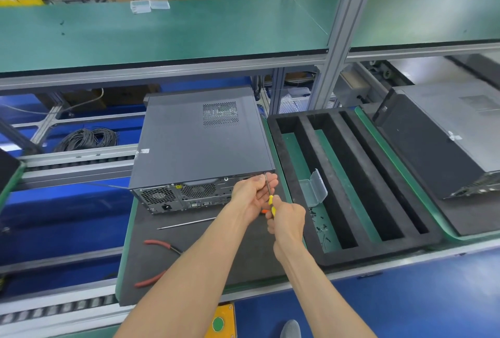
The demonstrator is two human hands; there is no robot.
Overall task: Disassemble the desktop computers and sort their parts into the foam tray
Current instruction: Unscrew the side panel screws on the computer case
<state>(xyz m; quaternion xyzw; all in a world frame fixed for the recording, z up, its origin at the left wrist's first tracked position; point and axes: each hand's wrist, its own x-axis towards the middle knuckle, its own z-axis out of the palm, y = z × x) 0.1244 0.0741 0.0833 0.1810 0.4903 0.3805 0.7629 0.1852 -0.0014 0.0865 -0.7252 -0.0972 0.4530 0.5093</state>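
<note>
A dark grey desktop computer (200, 143) lies flat on a black mat, its rear panel with fans and ports facing me. My right hand (286, 220) grips the yellow handle of a screwdriver (269, 191), whose tip meets the top right corner of the rear panel. My left hand (253, 193) cups the metal shaft from the left, fingers lying along it. The black foam tray (295, 186) with long slots sits just right of the computer. A clear plastic box (313, 189) stands open in its left slot above small loose screws (322, 225).
Red-handled pliers (159, 245) and a long thin metal rod (186, 223) lie on the mat in front of the computer. A second computer (438, 145) lies on the mat at the right. A coil of black cable (86, 137) lies beyond the conveyor at the left.
</note>
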